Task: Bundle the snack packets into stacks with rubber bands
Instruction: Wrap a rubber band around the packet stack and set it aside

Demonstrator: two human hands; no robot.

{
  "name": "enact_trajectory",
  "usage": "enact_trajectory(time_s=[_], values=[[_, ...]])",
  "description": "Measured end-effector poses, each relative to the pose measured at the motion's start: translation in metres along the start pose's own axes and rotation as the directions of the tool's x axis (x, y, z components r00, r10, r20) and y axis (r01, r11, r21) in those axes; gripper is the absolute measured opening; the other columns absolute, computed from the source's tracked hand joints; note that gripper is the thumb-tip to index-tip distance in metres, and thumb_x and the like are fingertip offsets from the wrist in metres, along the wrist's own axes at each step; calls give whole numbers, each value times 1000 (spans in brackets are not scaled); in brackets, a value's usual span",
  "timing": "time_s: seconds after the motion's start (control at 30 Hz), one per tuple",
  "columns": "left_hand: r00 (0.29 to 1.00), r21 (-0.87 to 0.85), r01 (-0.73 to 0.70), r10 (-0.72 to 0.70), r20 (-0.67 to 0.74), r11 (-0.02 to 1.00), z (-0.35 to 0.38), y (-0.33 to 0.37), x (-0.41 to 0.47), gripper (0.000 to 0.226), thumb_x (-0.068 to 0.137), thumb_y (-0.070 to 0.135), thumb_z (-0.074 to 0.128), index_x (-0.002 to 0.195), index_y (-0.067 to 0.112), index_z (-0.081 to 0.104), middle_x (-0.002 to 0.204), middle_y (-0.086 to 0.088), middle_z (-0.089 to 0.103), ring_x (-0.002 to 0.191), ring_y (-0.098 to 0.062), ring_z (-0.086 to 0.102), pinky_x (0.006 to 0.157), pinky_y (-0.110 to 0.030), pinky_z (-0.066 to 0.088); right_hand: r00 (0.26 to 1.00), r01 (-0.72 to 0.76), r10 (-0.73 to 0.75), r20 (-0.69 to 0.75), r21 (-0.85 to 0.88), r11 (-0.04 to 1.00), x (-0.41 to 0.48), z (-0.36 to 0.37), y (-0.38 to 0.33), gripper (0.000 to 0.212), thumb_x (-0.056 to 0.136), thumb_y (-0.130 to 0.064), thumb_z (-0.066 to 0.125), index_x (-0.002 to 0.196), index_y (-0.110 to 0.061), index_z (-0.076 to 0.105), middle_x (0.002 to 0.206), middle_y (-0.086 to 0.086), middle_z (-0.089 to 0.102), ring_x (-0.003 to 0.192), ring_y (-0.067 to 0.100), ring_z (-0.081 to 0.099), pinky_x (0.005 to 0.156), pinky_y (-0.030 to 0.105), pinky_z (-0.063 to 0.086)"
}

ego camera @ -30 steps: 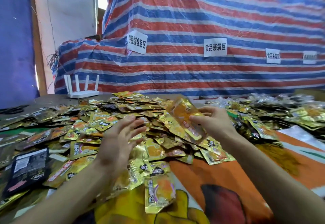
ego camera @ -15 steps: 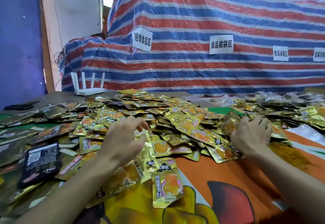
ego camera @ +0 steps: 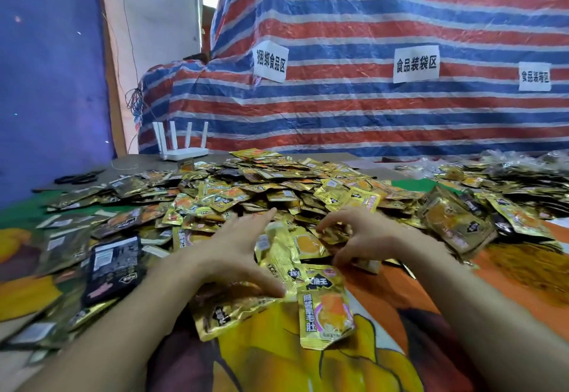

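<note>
Bundling looks barely begun: shiny gold foil snack packets (ego camera: 277, 188) heap loose mid-table (ego camera: 400, 299), left hand (ego camera: 234, 253) fingers spread flat, right hand (ego camera: 366, 237) fingers curled, grip unclear.

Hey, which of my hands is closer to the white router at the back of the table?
Left. The left hand rests on the snack packets in front of the white router, a little to its right. The right hand is further right, across the pile.
</note>
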State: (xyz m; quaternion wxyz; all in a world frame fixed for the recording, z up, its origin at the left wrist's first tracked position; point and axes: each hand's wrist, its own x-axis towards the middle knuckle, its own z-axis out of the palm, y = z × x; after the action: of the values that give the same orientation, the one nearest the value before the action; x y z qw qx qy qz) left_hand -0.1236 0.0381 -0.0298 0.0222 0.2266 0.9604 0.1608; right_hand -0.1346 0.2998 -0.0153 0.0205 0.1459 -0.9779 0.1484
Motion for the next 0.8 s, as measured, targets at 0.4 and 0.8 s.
enact_trajectory(time_s=[0.4,0.8], values=[[852,-455,-101,-159,-499,885,-4,-9,6,13,81,23,82,77,29,71,77,10,71,69,-2,66,61,-13,46,833,201,-207,-514,-66,977,-6,25,5,27,98,-31,62,123,-35,71,114,-5,70,104,21,62,84,38,50],[829,-821,-85,-417,-373,565,-11,-6,9,6,101,23,56,100,17,58,106,-17,68,86,-27,68,78,-48,59,731,381,491,-474,880,283,-5,22,0,22,95,-8,66,116,-9,59,106,12,72,86,16,73,61,28,60]])
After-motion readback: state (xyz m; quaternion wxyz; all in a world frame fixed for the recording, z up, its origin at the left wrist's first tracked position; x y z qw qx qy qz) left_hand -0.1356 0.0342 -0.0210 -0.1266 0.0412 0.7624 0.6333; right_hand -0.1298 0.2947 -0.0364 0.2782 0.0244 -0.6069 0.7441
